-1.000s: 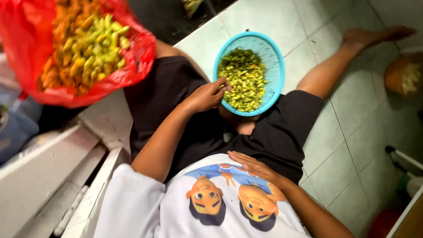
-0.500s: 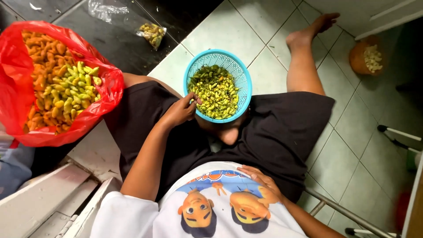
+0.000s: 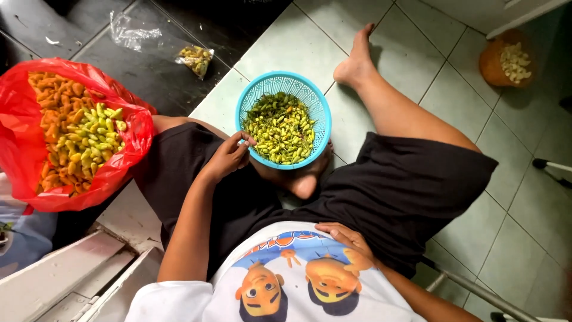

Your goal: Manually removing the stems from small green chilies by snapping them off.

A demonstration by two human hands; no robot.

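Now, seen from above, a person is sitting on the tiled floor (image 3: pixel 286 42) with one leg stretched toward the far edge.

Left hand: the left hand (image 3: pixel 229 156) is curling its fingers together at the near-left rim of the blue basket (image 3: pixel 250 95), fingertips touching the rim; whether it is pinching a chilli I cannot tell.

Right hand: the right hand (image 3: pixel 348 241) is lying flat on the printed white shirt (image 3: pixel 298 280) at the belly, fingers loosely spread, holding nothing.

Basket: the blue basket is resting on the black shorts (image 3: pixel 405 197) between the thighs, holding small green and yellow chillies (image 3: pixel 280 128) and loose stems.

Red bag: a red plastic bag (image 3: pixel 128 161) is sitting open just beside the person's left thigh, near the left edge of the floor, filled with orange and green chillies (image 3: pixel 74 131).

Small bags: a clear bag with a few chillies (image 3: pixel 195 58) and an empty clear wrapper (image 3: pixel 128 36) are lying on the dark floor (image 3: pixel 143 77) beyond the red bag.

Far right: an orange bowl (image 3: pixel 491 65) with pale pieces is standing well apart, near the far right corner.
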